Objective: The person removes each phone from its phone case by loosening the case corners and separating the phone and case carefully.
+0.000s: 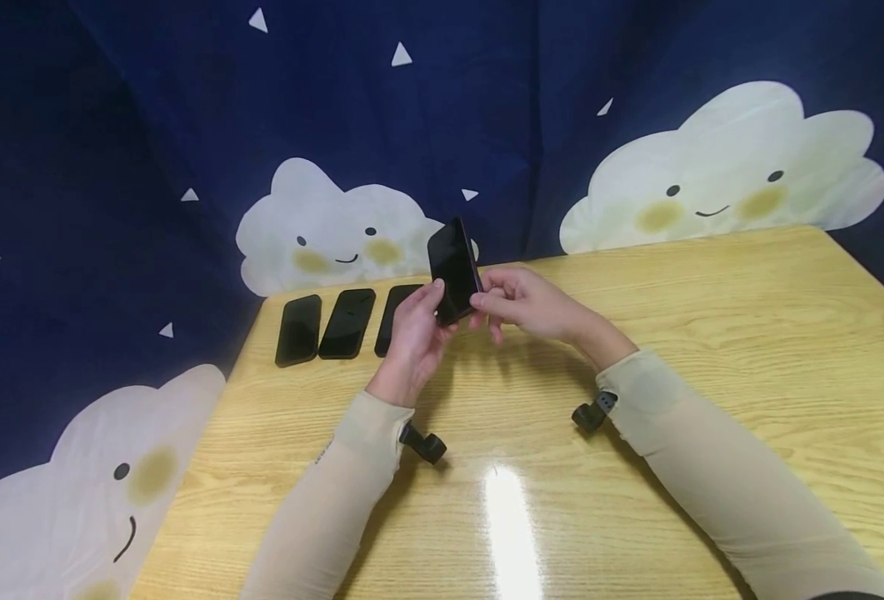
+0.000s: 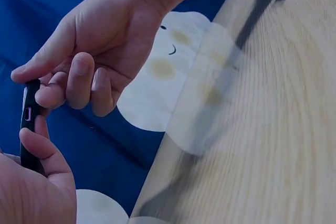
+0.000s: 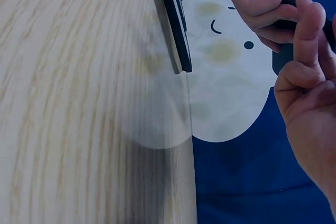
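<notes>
Holding the black phone (image 1: 452, 271) tilted up above the worktop (image 1: 636, 400), the left hand (image 1: 419, 329) grips its lower left side, thumb by the screen. The right hand (image 1: 527, 304) pinches the phone's lower right edge between thumb and fingers, so both hands are clamped on it, close together. Left of the black phone, three dark phones (image 1: 298, 331) lie in a row, the nearest partly hidden by the left hand. Behind it hangs a navy backdrop (image 1: 486, 108) with smiling clouds (image 1: 741, 171).
</notes>
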The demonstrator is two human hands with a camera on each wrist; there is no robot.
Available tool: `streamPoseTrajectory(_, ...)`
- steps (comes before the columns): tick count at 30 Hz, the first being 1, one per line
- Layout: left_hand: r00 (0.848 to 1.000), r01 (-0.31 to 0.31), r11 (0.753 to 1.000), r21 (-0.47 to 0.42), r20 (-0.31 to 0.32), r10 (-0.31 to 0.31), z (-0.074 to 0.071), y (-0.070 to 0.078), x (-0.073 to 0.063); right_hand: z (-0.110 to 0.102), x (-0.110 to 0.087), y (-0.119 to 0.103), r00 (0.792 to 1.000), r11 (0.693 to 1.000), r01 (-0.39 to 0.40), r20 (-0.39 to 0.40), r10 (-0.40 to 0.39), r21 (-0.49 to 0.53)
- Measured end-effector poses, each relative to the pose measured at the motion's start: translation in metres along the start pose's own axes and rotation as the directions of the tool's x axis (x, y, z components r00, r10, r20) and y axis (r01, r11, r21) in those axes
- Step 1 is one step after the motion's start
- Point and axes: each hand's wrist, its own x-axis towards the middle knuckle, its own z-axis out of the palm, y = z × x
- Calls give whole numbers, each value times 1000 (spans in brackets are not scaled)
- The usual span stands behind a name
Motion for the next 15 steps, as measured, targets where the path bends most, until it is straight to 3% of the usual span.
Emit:
streamPoseTrajectory(5,1000,-4,1000,8,4,4,1,-1,-1,-2,-1,2,1000,1000,-7,8,7,-7)
streamPoseTrajectory(12,990,-140,986,88,11,139,0,0,0,-10,-4,-1,997,996,-77,-36,75,-53)
streamPoseTrajectory(15,986,-166,980,111,15,165,-1,-1,0,-12,-5,-3,996,995,-84,-50,81,-62)
